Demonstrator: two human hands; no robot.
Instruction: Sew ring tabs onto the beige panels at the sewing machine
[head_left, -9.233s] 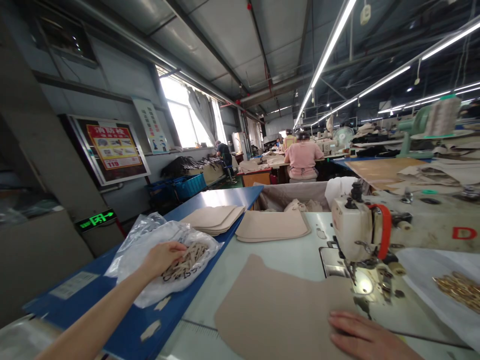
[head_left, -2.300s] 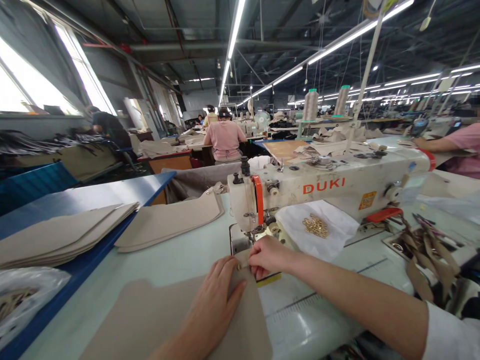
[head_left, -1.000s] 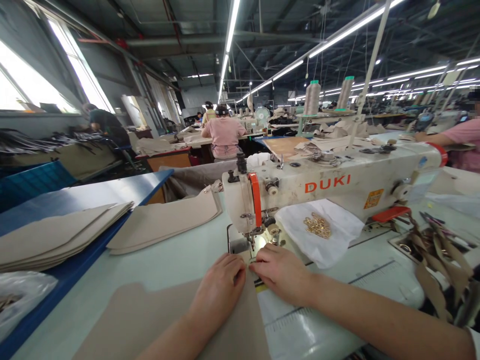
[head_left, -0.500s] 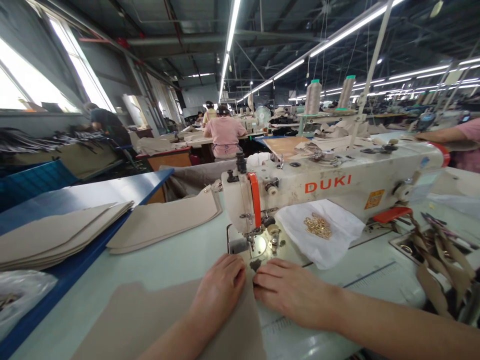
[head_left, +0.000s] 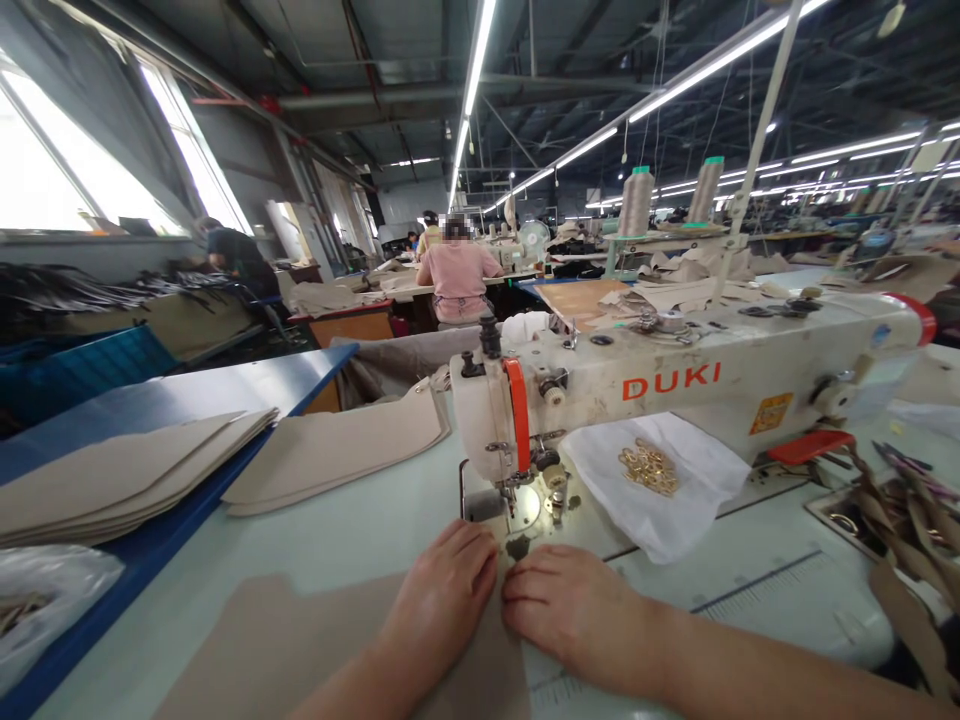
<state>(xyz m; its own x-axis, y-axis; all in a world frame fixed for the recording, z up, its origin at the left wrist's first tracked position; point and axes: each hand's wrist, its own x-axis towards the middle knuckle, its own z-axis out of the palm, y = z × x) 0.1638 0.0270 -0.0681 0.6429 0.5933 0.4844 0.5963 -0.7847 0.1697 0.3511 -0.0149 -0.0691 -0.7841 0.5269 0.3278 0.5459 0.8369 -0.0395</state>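
Observation:
A flat beige-grey fabric panel (head_left: 292,640) lies on the pale table under my forearms, its top corner just in front of the sewing machine (head_left: 585,390). My left hand (head_left: 450,590) rests on that panel near its right edge, fingers curled and pressed together at the fabric. Close beside it, my right hand (head_left: 574,610) has its fingers bent inward and pinches the panel's right edge; the fingertips are partly hidden. Both hands are just on the near side of the needle and presser foot (head_left: 514,498), with a small gap between them.
Stacked fabric panels (head_left: 345,450) lie left of the machine, with another stack (head_left: 127,470) on the blue table (head_left: 315,370). Gold metal rings (head_left: 649,467) sit on a white cloth (head_left: 600,450) at the machine's base. Scissors and straps (head_left: 911,600) are at right. Co-workers (head_left: 459,270) sit ahead.
The view has shifted slightly, so the scene sits a little lower and to the right. My right hand is slightly closer to my left. Another person's arm at the right is gone from view.

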